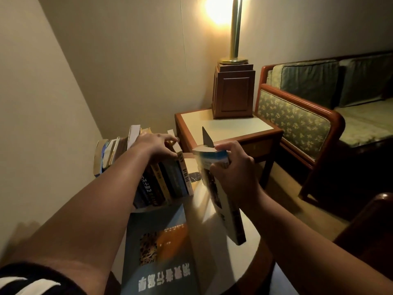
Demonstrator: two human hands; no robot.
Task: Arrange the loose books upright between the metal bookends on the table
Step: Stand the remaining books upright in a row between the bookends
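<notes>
Right hand (231, 173) fingers (222, 149) clamp a tilted blue-and-white paperback book (225, 209). Its slot lies just left of them, beside the black metal bookend (205, 136). The left hand (153, 145) grips the upright book row (168, 182).

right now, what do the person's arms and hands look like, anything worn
The left hand and right hand are bare, no gloves, rings or watch showing. A black sleeve with white stripes covers the upper left arm; the right arm is bare as far as seen.
</notes>
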